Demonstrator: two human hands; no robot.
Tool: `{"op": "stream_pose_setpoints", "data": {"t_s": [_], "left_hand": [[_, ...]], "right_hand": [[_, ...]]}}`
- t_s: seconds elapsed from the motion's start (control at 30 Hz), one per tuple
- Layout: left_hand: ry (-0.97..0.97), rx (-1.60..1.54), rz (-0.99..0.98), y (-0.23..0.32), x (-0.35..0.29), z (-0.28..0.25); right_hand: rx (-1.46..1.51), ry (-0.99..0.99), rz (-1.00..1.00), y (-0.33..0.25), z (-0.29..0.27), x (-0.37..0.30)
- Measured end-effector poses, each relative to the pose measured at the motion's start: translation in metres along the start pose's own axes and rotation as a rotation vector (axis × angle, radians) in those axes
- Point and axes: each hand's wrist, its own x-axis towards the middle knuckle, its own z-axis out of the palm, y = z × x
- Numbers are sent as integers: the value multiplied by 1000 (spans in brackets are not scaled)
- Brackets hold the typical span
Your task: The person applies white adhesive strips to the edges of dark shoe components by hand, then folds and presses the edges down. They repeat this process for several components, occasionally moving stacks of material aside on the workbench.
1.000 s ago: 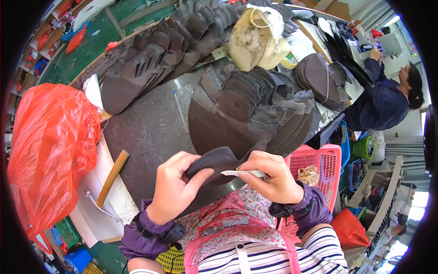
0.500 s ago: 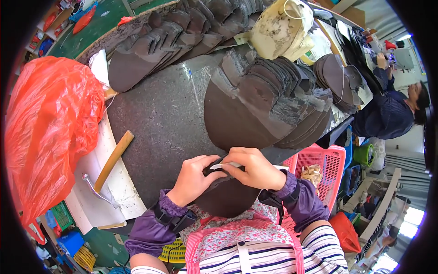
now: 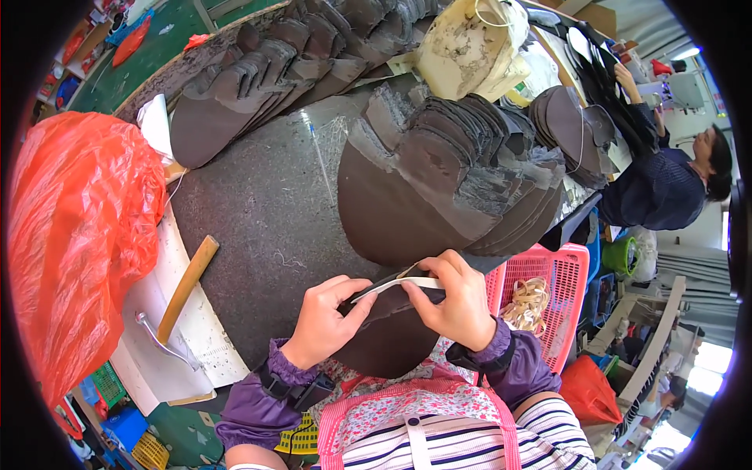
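"Where's the dark piece (image 3: 389,345)?"
"Left of the pink basket (image 3: 580,276); I have the left hand (image 3: 325,315) pinching its upper edge and the white strip (image 3: 408,282); the right hand (image 3: 454,304) grips the strip there too."
"And the dark stack (image 3: 399,205)?"
"On the surface (image 3: 251,211); beyond the basket and to its left."

Left fingers (image 3: 359,309), right fingers (image 3: 445,272) in pinches

A green floor (image 3: 145,72) is seen beyond the bench (image 3: 251,207), whose dark top is scuffed and speckled. At far left, shelving (image 3: 78,50) is filled with coloured items. At right, grey curtains (image 3: 691,272) are hung, a pale frame (image 3: 656,345) is placed nearby, and windows (image 3: 708,368) are brightly lit.
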Motion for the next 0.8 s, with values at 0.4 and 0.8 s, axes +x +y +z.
{"op": "stream_pose_setpoints", "data": {"t_s": [0.4,0.8], "left_hand": [[-34,78,358,17,-24,-7],[392,794,446,-4,19,-26]], "right_hand": [[153,-9,-205,-24,12,4],[86,275,340,-24,-74,-39]]}}
